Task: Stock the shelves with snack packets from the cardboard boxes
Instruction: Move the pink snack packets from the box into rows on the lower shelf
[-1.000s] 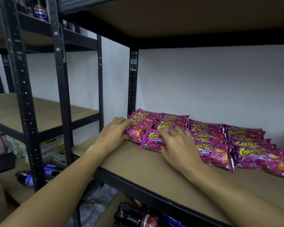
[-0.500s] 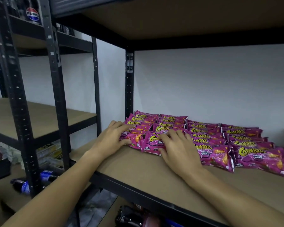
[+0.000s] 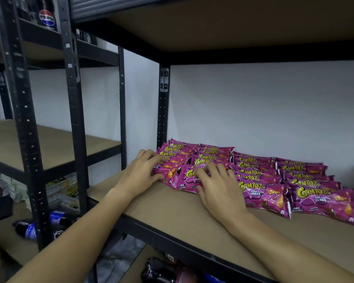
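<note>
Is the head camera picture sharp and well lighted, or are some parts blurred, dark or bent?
Head view: dim and bluish; the purple Corntoz packets and both hands, left hand and right hand, are fairly sharp with readable print; the black shelf upright bows from wide-angle distortion; the cola bottles underneath are dark and soft.

plain white wall (image 3: 264, 107) at the back, black metal racking uprights (image 3: 74, 111) with peg holes, brown board shelves (image 3: 51, 144), pepsi bottle (image 3: 47, 17) up top left, more cola bottles (image 3: 29, 229) lying down low, pretty dim lighting overall
</note>
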